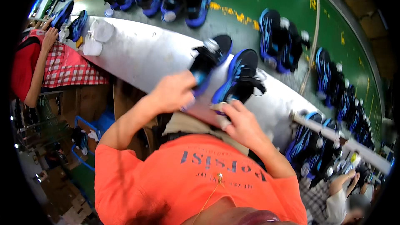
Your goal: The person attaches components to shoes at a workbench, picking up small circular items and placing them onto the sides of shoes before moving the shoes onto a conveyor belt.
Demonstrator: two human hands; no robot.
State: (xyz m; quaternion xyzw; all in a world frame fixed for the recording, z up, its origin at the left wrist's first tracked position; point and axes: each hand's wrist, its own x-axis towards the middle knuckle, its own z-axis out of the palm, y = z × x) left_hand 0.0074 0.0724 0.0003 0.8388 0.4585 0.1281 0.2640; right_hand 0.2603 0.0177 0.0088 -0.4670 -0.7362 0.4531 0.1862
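Observation:
Two black sneakers with blue and purple soles lie side by side on a metal bench, toes pointing away from me. My left hand (177, 91) is at the heel of the left sneaker (214, 56), fingers curled; blur hides what is between them. My right hand (241, 121) pinches the heel end of the right sneaker (243, 68), its thumb and a fingertip wrapped in pale covers. White laces or paper show at both shoe openings.
The pale metal bench (141, 46) runs diagonally before me. White pads (100, 35) lie at its left end, near a co-worker in a red checked apron (68, 66). Beyond it, more sneakers (198, 4) stand in rows on a green surface. A rail (321, 129) crosses at right.

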